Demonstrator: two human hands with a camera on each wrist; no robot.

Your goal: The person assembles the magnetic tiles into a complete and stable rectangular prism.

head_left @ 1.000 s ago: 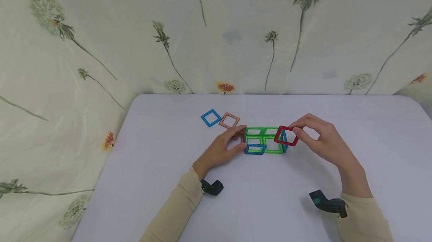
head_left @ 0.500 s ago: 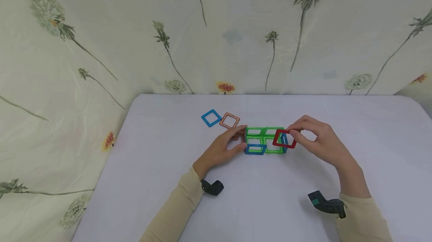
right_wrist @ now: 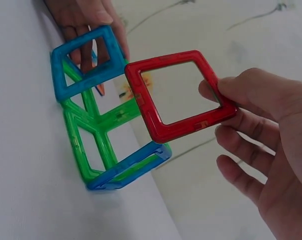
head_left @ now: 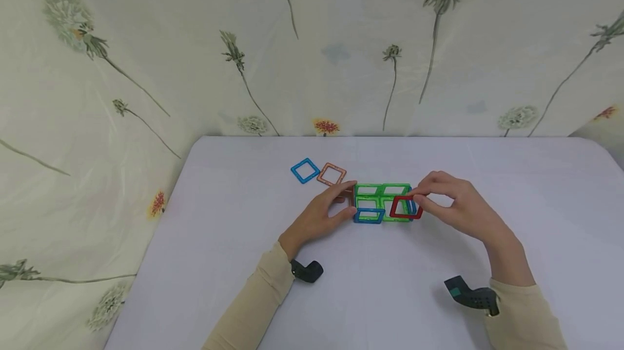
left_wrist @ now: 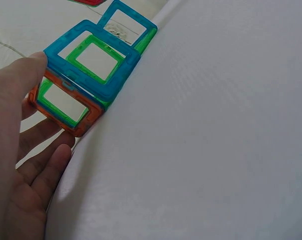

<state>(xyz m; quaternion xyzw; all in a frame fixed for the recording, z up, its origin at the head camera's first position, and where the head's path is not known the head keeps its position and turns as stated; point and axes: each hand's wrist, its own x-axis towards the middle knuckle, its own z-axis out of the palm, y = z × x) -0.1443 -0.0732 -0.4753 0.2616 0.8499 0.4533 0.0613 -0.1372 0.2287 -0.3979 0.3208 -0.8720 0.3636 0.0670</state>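
A magnetic-tile structure stands on the table: green square tiles (head_left: 381,203) lie flat, edge to edge. A blue tile (head_left: 369,211) stands at its near left side and another blue tile (right_wrist: 123,170) at its right end. At the left end an orange tile (left_wrist: 92,121) stands upright. My left hand (head_left: 319,214) holds that end, thumb at the near corner, fingers on the far side. My right hand (head_left: 455,206) pinches a red square tile (right_wrist: 191,125) by one edge. In the head view the red tile overlaps the structure's right part; the right wrist view shows it raised above the table.
A loose blue tile (head_left: 297,176) and a loose orange tile (head_left: 337,167) lie behind the left hand, corners close together. The white table (head_left: 380,285) meets a flower-patterned cloth (head_left: 341,84) at the back. Dark wrist devices (head_left: 307,272) sit at both sleeves.
The right hand has brought the red tile a little left and toward the near side, over the structure's right part. The left hand and the structure have stayed put.
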